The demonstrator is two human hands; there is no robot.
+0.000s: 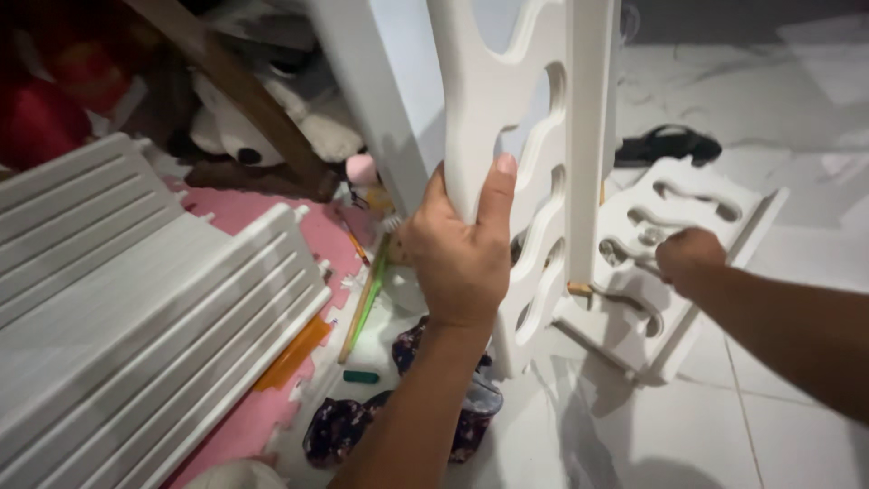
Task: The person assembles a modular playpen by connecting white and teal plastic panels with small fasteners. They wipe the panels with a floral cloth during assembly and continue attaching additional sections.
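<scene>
Upright panel: a white plastic side panel with wavy cut-out slots (507, 136) stands nearly vertical in the middle of the view, its long axis running top to bottom with a slight lean, lower end on the floor.
Left hand: the left hand (462, 258) is closed around the near edge of that panel at about mid-height, thumb pointing up along the face, fingers wrapped behind.
Second panel: a matching white plastic panel with wavy slots (679, 226) lies tilted low on the right, its long axis slanting from lower left to upper right, its near end meeting the foot of the upright panel.
Right hand: the right hand (690, 258) is curled into a fist against the face of the second panel; whether it grips anything I cannot tell.
Relation: the upright panel rises between the two hands, the left one on it, the right one just beside and lower.
Slatted shelf: a white ribbed plastic shelf board (136, 317) lies at the left, slanting over a pink foam mat (262, 213).
Floor: pale marble-look floor tiles (797, 118) carry a dark floral cloth (344, 426), a green and wooden stick (362, 303), an orange flat piece (291, 355) and a black item (665, 145) farther back.
Background: a white plush toy (272, 118) sits behind a brown wooden bar (235, 91).
</scene>
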